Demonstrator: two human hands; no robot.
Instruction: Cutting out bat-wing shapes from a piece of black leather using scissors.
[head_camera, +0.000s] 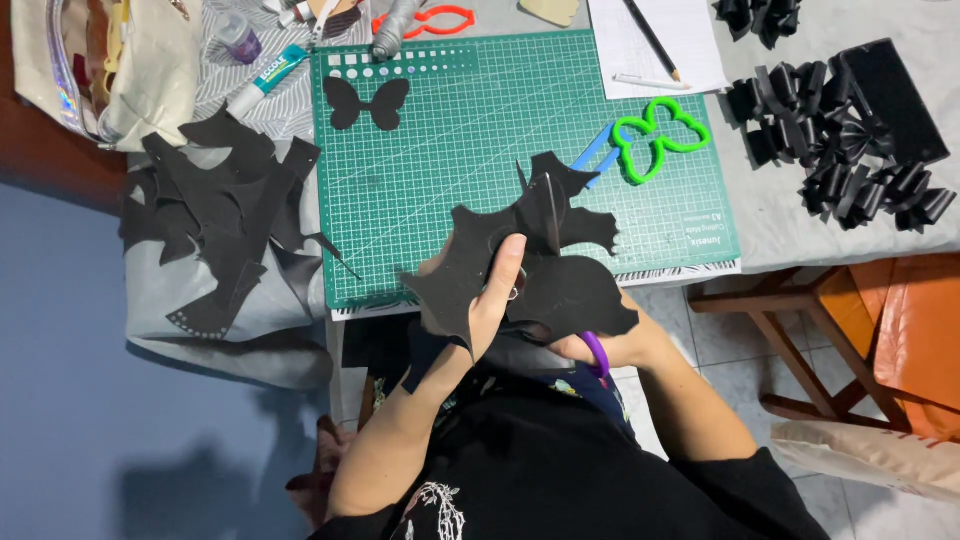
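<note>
Head view: the left hand (492, 300) pinches a black sheet (530, 260) above the green cutting mat (460, 150); the right hand (610, 348) grips purple-handled scissors (565, 250) mid-cut. One black butterfly (366, 103) lies finished; offcuts (225, 210) pile on the worktop.

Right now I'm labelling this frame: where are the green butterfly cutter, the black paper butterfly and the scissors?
green butterfly cutter (660, 137): head view, on its outline rim.
black paper butterfly (366, 104): head view, its middle.
scissors (597, 353): head view, on the purple handle in the right hand.

top: black, short sleeves | print: white line drawing on front | forearms: bare | hands: no gloves
</note>
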